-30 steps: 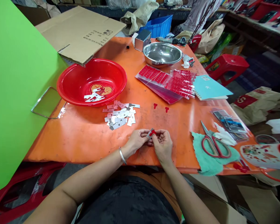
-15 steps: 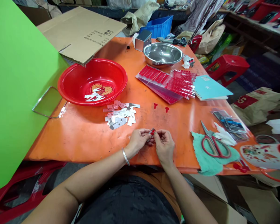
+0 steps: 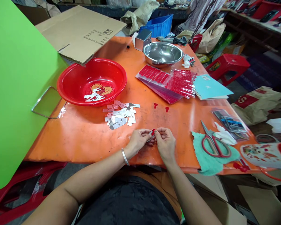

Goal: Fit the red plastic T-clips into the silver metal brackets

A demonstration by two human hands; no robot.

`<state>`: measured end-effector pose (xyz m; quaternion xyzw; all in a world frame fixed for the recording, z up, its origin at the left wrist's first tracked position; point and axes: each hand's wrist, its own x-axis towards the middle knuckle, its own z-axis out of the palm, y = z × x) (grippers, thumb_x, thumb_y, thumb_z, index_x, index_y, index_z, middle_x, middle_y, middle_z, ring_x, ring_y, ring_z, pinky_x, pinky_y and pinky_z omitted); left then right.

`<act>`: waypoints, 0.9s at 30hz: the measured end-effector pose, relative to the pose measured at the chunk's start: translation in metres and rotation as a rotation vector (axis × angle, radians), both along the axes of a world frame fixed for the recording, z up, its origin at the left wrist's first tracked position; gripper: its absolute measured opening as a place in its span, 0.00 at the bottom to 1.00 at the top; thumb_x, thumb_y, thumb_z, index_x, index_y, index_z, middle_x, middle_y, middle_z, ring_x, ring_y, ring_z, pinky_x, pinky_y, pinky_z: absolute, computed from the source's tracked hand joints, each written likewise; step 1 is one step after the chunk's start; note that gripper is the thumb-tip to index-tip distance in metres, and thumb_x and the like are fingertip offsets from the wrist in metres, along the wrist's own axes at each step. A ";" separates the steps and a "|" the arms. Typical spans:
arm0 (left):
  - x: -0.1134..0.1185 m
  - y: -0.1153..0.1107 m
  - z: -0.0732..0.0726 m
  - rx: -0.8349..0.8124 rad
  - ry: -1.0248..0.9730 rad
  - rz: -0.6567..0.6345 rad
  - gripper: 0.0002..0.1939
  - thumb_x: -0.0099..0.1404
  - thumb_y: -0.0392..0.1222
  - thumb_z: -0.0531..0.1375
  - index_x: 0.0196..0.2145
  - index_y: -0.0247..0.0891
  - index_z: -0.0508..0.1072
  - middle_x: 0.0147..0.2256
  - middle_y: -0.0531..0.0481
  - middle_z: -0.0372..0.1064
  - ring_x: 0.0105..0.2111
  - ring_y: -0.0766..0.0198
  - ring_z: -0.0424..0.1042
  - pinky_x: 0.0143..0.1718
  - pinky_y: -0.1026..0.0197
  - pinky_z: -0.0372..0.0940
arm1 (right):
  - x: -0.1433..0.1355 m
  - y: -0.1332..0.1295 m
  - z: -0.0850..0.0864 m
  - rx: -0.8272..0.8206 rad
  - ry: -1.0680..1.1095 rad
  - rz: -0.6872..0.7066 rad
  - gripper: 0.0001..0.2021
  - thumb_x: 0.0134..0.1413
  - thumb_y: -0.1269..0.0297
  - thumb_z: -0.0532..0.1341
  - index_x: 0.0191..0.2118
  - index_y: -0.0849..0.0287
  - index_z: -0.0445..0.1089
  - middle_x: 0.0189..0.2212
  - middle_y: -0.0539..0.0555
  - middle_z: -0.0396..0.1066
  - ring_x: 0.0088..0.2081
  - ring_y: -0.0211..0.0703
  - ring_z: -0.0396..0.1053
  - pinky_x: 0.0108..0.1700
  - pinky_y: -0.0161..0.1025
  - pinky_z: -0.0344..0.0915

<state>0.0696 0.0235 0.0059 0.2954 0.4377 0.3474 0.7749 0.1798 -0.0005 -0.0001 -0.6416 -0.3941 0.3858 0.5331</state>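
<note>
My left hand (image 3: 138,141) is closed in a pinch on a small flat metal plate (image 3: 150,136). A red piece (image 3: 153,131) lies on the plate's upper end. My right hand (image 3: 166,144) is pinched shut on the same end, its thumb on the red piece. Both hands are just above the near edge of the orange table (image 3: 89,140). Beyond my left hand lies a loose pile of similar metal plates (image 3: 120,120). Two red T-shaped pieces (image 3: 167,109) lie apart beyond my hands.
A red basin (image 3: 70,86) holds several plates at the left, below a cardboard box (image 3: 77,31). Sheets of red pieces (image 3: 152,76), a steel bowl (image 3: 162,53) and a blue notebook (image 3: 210,87) stand farther back. Scissors (image 3: 215,147) rest on a green cloth (image 3: 199,143) at the right.
The red piece has shifted slightly up in my fingers, and more of it now shows at the plate's upper end. Both hands stay in nearly the same place.
</note>
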 end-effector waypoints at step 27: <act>-0.004 -0.002 0.001 0.056 0.021 -0.049 0.12 0.52 0.40 0.62 0.33 0.29 0.74 0.23 0.47 0.71 0.23 0.67 0.70 0.29 0.62 0.68 | 0.011 0.008 0.009 -0.202 0.452 0.074 0.15 0.32 0.62 0.70 0.29 0.64 0.69 0.16 0.46 0.65 0.14 0.28 0.55 0.13 0.26 0.46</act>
